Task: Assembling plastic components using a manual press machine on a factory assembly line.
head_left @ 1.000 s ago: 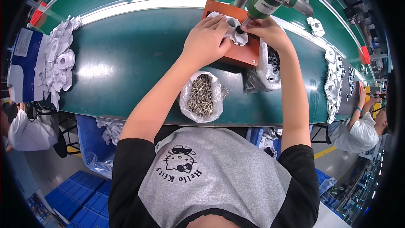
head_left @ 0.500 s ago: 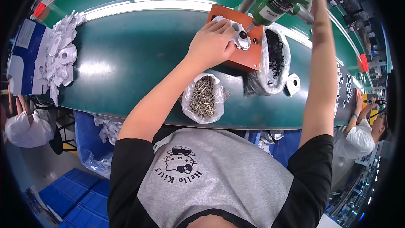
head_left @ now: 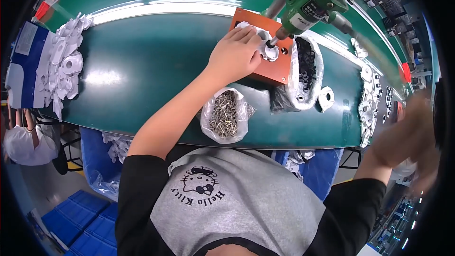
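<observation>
My left hand (head_left: pixel 234 52) holds a white plastic part (head_left: pixel 269 51) down on an orange fixture block (head_left: pixel 270 73), its fingers bent over the part's left side. Above stands a green press (head_left: pixel 303 12), whose metal spindle (head_left: pixel 280 34) reaches down to a small black piece on the part. At the far right, my right hand (head_left: pixel 410 135) is smeared by motion, so its fingers cannot be made out. A blurred lever (head_left: pixel 372 50) runs from the press toward that hand; whether the hand grips it is unclear.
Beside the block are a bag of black pieces (head_left: pixel 307 66), a bag of metal screws or pins (head_left: pixel 224 116) and a loose white part (head_left: pixel 326 98). White parts are heaped at left (head_left: pixel 66 64) and lined at right (head_left: pixel 367 104). Blue bins (head_left: pixel 97 156) stand below the green table (head_left: pixel 137 76).
My right arm has swung from the upper right down to the far right. The press spindle has come down onto the white part. My left hand stays on it.
</observation>
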### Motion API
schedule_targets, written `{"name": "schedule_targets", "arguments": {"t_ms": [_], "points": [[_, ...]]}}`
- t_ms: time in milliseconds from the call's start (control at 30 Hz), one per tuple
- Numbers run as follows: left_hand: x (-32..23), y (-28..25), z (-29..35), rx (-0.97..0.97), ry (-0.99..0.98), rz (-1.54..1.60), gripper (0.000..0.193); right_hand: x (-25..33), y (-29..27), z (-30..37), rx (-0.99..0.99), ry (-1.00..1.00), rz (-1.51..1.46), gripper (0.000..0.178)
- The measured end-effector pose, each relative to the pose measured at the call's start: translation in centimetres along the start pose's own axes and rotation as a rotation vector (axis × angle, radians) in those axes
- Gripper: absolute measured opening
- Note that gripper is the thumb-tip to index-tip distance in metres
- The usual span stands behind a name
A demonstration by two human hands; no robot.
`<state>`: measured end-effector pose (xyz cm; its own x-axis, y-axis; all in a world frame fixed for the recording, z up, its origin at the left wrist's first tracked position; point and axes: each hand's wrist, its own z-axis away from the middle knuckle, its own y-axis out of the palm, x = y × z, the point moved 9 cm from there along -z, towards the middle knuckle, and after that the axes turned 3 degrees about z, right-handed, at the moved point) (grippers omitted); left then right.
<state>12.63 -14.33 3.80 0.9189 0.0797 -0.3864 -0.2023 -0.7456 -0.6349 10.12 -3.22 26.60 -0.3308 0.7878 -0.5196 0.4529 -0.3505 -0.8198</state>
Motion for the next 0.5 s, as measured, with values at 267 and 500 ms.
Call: {"name": "schedule_targets", "arguments": {"t_ms": [267, 500], "points": [[-1.3, 0.9, -1.2, 0.01, 0.059, -0.003, 0.018, 1.8, 5.9, 20.1, 0.614, -0.017, -0.882, 0.029], [-1.6, 1.5, -1.6, 0.065, 0.038, 0.053, 0.027, -0.7, 2.4, 18.6, 0.799, 0.005, -0.89, 0.031]]}}
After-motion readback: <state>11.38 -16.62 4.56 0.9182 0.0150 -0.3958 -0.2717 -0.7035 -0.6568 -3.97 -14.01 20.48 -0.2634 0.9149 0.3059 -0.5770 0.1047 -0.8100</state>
